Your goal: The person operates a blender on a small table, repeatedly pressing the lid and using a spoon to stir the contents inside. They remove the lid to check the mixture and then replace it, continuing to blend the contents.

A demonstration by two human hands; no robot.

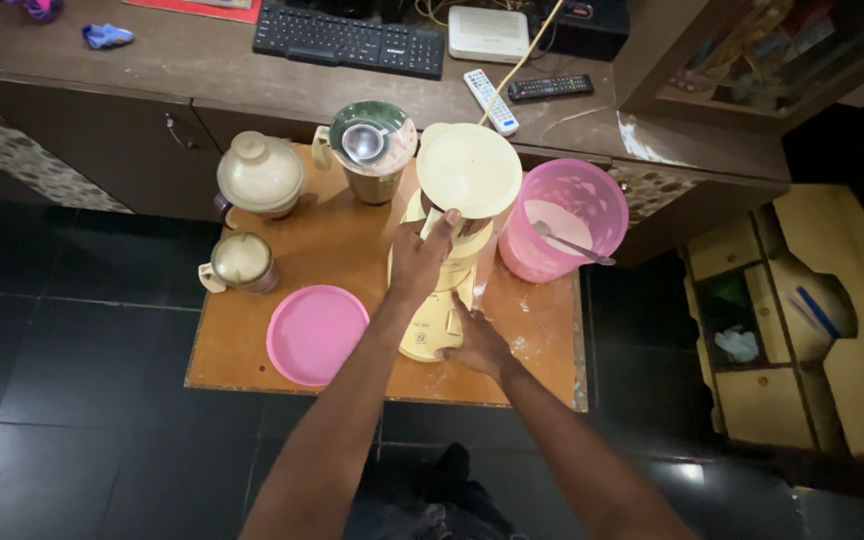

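Observation:
A cream mixer grinder stands on a small wooden table (352, 250). Its jar (467, 170) carries a wide cream lid and sits on the cream mixer base (430, 335). My left hand (420, 258) grips the jar's side just under the lid. Lower down, my right hand (477, 340) clasps the front right of the base, fingers against its side. Both arms reach in from the bottom of the view.
A pink bucket (592, 195) holding white batter and a spoon (570, 243) stands right of the mixer. A pink plate (317, 333), three spare jars (260, 175) (372, 145) (240, 262), a desk with keyboard (352, 40) and remotes (492, 100), and a yellow shelf (802, 320) surround it.

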